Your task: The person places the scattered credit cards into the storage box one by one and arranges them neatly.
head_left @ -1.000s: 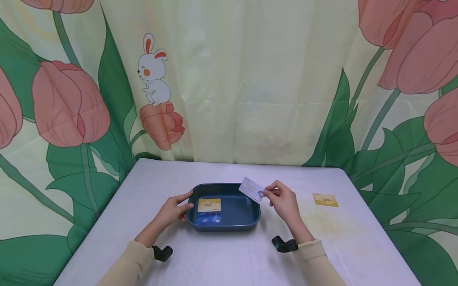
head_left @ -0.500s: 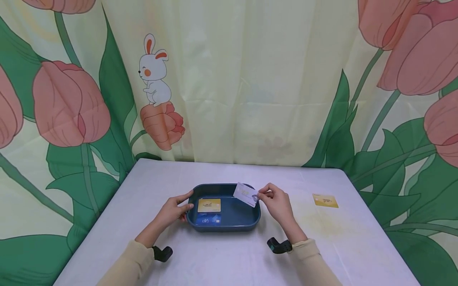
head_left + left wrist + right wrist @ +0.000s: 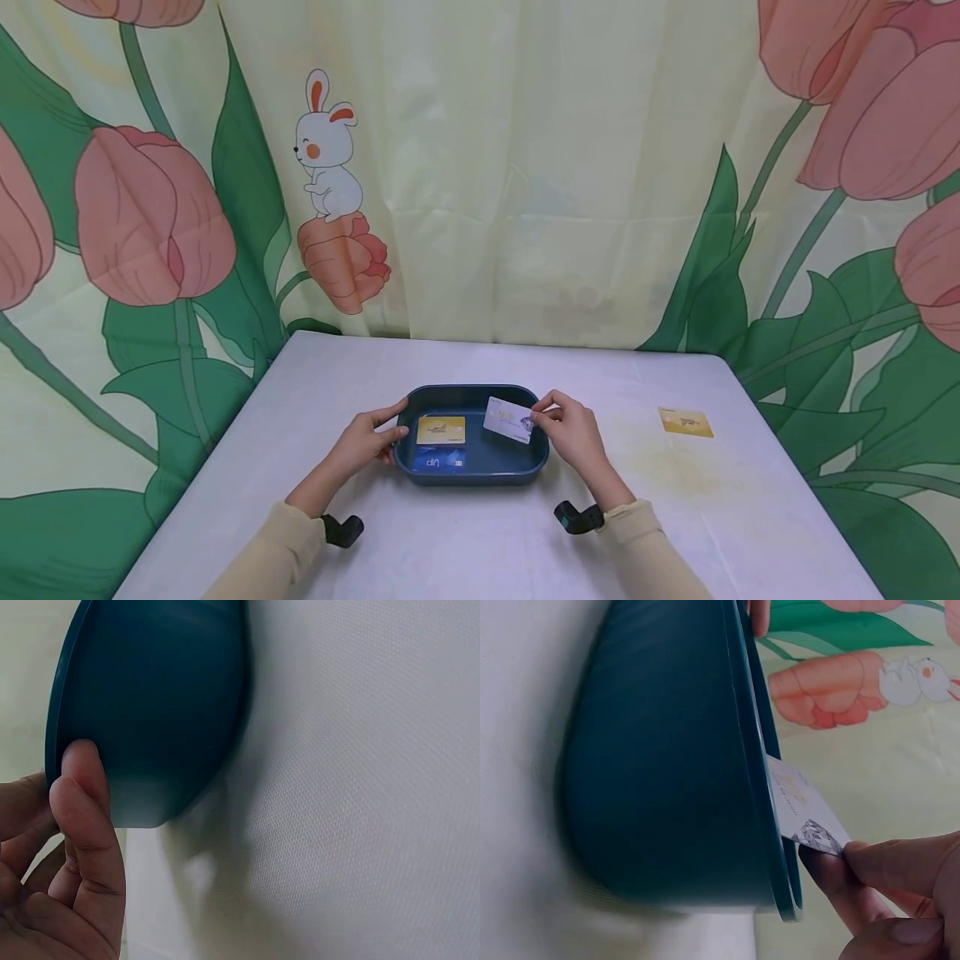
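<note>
A dark blue oval-cornered tray [image 3: 480, 479] stands on the table, with my left hand [image 3: 362, 440] gripping its left end; the left wrist view shows fingers [image 3: 86, 817] on its rim. Inside, at the left, lie a gold card [image 3: 441, 430] and a blue card [image 3: 439, 459] lettered "VIP". A white card [image 3: 507, 419] with a diamond print is pinched by its right edge between thumb and fingers of my right hand [image 3: 572, 432]. It is tilted over the tray's right half, and in the right wrist view part of it dips behind the rim.
Another gold card [image 3: 686, 422] lies on the white-covered table [image 3: 450, 542], right of my right hand. A printed curtain [image 3: 510, 250] hangs behind the table's far edge. Each wrist wears a small black camera.
My right hand has moved left and slightly down, carrying the white card from the tray's right rim to over its interior. My left hand keeps its grip on the tray.
</note>
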Demonstrator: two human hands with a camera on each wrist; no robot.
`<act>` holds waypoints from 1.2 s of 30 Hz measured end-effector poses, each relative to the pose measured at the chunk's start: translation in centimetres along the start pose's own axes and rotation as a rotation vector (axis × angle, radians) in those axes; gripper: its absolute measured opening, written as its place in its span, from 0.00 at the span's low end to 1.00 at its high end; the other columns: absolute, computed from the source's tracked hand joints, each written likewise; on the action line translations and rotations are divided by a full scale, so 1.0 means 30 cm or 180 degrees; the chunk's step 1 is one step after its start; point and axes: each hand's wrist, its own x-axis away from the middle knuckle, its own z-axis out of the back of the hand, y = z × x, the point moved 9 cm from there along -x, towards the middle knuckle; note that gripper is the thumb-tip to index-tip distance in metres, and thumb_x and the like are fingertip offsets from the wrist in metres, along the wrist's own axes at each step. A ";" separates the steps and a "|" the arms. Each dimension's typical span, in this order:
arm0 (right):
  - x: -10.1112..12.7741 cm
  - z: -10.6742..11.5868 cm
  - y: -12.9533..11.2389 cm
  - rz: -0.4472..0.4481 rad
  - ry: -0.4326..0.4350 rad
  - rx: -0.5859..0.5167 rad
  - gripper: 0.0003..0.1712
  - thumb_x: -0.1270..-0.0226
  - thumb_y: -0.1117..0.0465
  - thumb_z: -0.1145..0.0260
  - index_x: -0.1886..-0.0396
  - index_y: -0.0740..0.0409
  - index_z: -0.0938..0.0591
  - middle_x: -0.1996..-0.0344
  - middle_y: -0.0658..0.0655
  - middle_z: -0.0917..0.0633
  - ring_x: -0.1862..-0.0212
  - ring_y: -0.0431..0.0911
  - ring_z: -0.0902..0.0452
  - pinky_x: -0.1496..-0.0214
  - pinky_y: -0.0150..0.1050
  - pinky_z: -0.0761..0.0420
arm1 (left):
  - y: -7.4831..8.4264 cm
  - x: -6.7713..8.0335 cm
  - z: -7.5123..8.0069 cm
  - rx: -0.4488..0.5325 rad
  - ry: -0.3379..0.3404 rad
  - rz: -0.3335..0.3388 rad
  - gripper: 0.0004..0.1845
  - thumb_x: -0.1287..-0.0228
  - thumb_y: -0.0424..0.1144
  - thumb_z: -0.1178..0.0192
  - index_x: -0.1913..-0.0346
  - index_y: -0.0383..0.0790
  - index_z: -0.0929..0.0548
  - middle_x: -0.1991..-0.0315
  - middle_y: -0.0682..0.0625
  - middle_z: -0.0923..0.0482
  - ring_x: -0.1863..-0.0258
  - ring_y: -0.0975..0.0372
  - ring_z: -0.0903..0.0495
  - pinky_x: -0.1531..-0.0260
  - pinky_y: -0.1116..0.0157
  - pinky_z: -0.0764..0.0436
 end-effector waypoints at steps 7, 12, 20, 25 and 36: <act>0.006 -0.018 -0.010 -0.0028 -0.0056 0.0037 0.04 0.31 0.59 0.29 0.63 0.54 0.14 0.62 0.57 0.08 0.60 0.49 0.16 0.66 0.37 0.23 | 0.001 0.003 0.001 0.0000 0.0000 0.0011 0.32 0.28 0.37 0.35 0.24 0.52 0.29 0.38 0.35 0.24 0.82 0.58 0.22 0.74 0.63 0.18; 0.012 -0.029 -0.018 -0.0034 -0.0113 0.0101 0.06 0.30 0.58 0.29 0.61 0.55 0.14 0.62 0.56 0.09 0.61 0.48 0.17 0.67 0.36 0.22 | 0.001 0.003 0.000 -0.0001 0.0001 -0.0005 0.32 0.28 0.37 0.35 0.24 0.52 0.28 0.35 0.34 0.25 0.82 0.58 0.22 0.74 0.63 0.18; 0.019 -0.047 -0.021 -0.0036 -0.0194 0.0214 0.05 0.31 0.59 0.28 0.61 0.54 0.14 0.65 0.54 0.09 0.66 0.46 0.21 0.70 0.36 0.25 | 0.003 0.005 0.001 -0.0003 0.0025 0.0000 0.32 0.28 0.37 0.35 0.24 0.52 0.28 0.39 0.35 0.23 0.82 0.58 0.22 0.73 0.62 0.17; 0.025 -0.059 -0.017 -0.0007 -0.0210 0.0366 0.04 0.32 0.59 0.27 0.62 0.53 0.13 0.68 0.52 0.10 0.67 0.45 0.21 0.71 0.36 0.27 | 0.001 0.010 -0.001 0.0010 0.0024 0.0012 0.32 0.28 0.37 0.35 0.24 0.52 0.28 0.37 0.34 0.24 0.82 0.57 0.22 0.73 0.62 0.17; 0.029 -0.066 -0.021 0.0129 -0.0175 0.0819 0.03 0.33 0.59 0.26 0.63 0.51 0.12 0.73 0.48 0.13 0.70 0.41 0.22 0.70 0.36 0.25 | 0.004 0.012 0.000 0.0013 0.0027 0.0008 0.31 0.28 0.37 0.35 0.24 0.52 0.28 0.39 0.35 0.23 0.82 0.58 0.22 0.73 0.62 0.17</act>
